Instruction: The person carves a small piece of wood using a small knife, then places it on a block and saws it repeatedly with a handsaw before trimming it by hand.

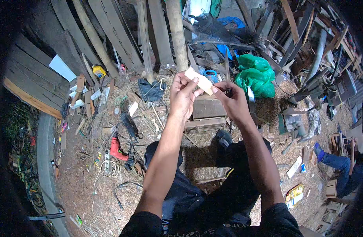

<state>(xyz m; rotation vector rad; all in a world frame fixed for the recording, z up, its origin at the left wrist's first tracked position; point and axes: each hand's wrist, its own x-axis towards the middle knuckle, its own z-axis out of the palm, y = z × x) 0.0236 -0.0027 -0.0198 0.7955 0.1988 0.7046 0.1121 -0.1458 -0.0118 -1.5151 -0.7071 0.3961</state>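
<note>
Both hands' fingers (195, 80), nearly closed, pinch a pale flat piece (203, 82).

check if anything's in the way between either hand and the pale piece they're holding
Nothing visible stands in the way: the left hand and right hand both touch the pale piece directly, with their thumbs on its near side.

Wood piece (201, 81): between our left grip (183, 96) and right grip (232, 99).
Drill (117, 149): on the ground (79, 185), left of our legs (182, 199).
Power strip (107, 162): just left of the drill.
Bag (255, 76): ahead of us, right.
Planks (115, 33): ahead of us, left.
</note>
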